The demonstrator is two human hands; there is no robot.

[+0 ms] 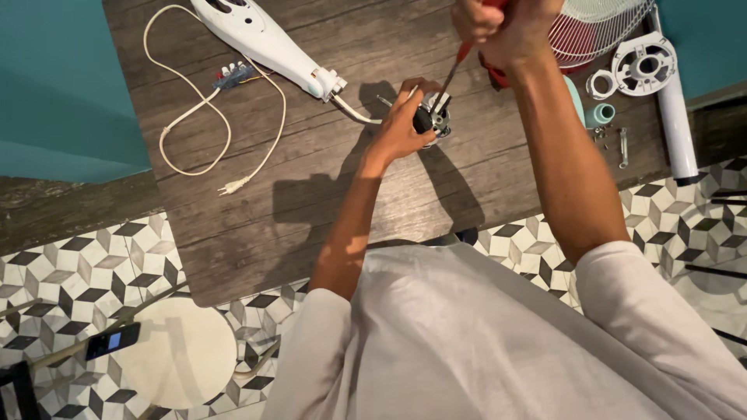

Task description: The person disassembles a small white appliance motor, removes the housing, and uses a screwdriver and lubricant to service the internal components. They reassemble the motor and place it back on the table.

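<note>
My left hand [401, 120] grips a small metal fan motor [436, 115] that stands on the dark wooden table [257, 210]. My right hand [506, 27] is closed around the red handle of a screwdriver [454, 71], high above the motor. The screwdriver's shaft slants down and its tip meets the top of the motor. A cable runs from the motor to a white fan housing [261, 35] at the table's far left.
A white power cord with plug [202, 117] loops across the left of the table. At the right lie a fan grille [595, 27], a white round part [644, 64], a white tube [675, 124], small rings and screws. A round stool with a phone [113, 340] stands on the patterned floor.
</note>
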